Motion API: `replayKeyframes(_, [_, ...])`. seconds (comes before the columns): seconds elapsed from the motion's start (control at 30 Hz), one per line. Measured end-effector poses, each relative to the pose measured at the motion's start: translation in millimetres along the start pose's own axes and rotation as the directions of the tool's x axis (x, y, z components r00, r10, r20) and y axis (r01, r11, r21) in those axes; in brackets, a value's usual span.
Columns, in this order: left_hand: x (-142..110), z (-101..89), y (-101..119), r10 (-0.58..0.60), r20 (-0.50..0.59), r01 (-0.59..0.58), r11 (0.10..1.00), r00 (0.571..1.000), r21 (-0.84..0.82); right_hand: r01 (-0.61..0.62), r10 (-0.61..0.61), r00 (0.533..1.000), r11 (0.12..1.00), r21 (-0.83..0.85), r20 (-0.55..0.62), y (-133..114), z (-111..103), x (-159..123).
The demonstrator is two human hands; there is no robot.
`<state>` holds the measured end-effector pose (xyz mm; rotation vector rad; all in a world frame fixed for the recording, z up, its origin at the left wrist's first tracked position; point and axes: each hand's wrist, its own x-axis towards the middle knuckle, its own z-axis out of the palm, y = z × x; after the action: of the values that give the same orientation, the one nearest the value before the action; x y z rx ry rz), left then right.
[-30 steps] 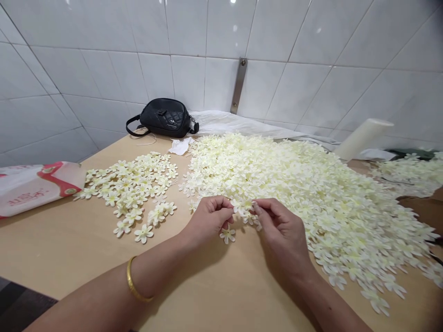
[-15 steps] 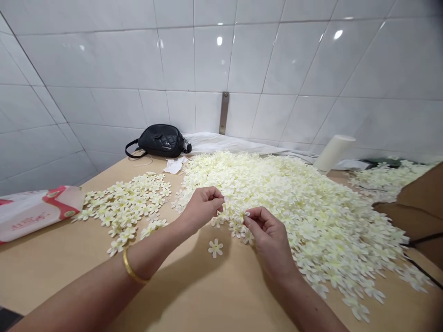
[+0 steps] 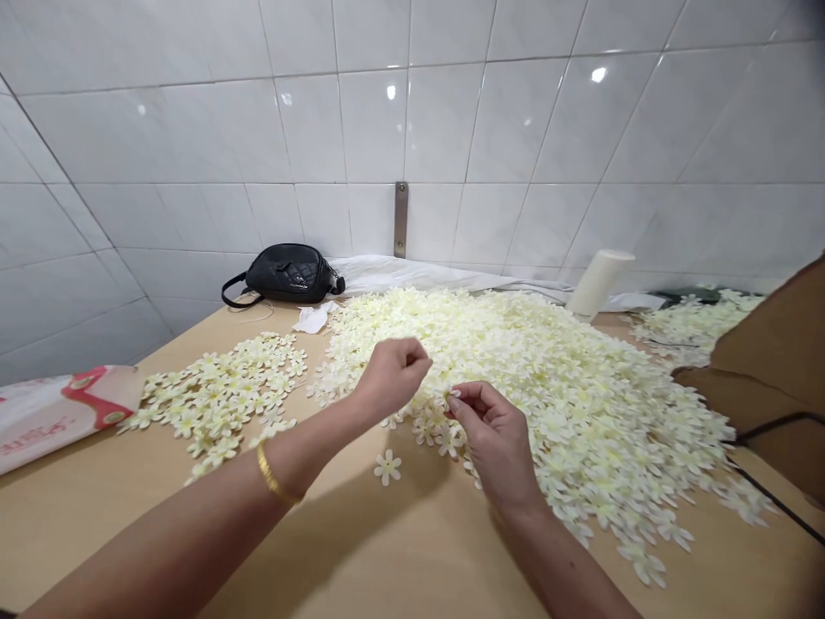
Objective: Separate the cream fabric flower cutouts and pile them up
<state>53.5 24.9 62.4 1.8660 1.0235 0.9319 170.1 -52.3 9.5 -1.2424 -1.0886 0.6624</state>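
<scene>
My right hand [image 3: 499, 443] pinches a small pale artificial flower [image 3: 454, 395] between thumb and fingertips, in front of a large heap of cream-white flowers [image 3: 547, 370]. Up and to the left of it, my left hand [image 3: 394, 374] is closed over the heap's near edge. Whatever its fingers hold, if anything, is too small or hidden to make out. One single flower [image 3: 388, 468] lies flat on the table [image 3: 361, 550] below my hands. A smaller spread of flowers [image 3: 219, 400] lies to the left, partly behind my left forearm, which wears a gold bangle.
A black bag [image 3: 287, 273] sits at the back left beside crumpled white paper [image 3: 314, 318]. A red and white plastic bag [image 3: 70, 413] lies at the left edge. A white roll [image 3: 599, 284] leans behind the heap, with brown cardboard [image 3: 760, 378] at the right.
The view has tilted up. My hands have moved apart, and the left has risen above the right, turning its knuckles. A flower stays pinched in my right hand.
</scene>
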Motion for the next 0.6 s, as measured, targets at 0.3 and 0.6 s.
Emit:
replayKeyframes(0.3, [-66,-0.7,-28,-0.280,0.349,0.445,0.641,0.894,-0.626,0.588,-0.544,0.806,0.694,-0.416,0.231,1,11,-16])
replayKeyframes(0.6, [-65,-2.1,-48,-0.293,0.317,0.430,0.554,0.902,-0.713,0.577,-0.481,0.815,0.728,-0.371,0.323,8,17,-19])
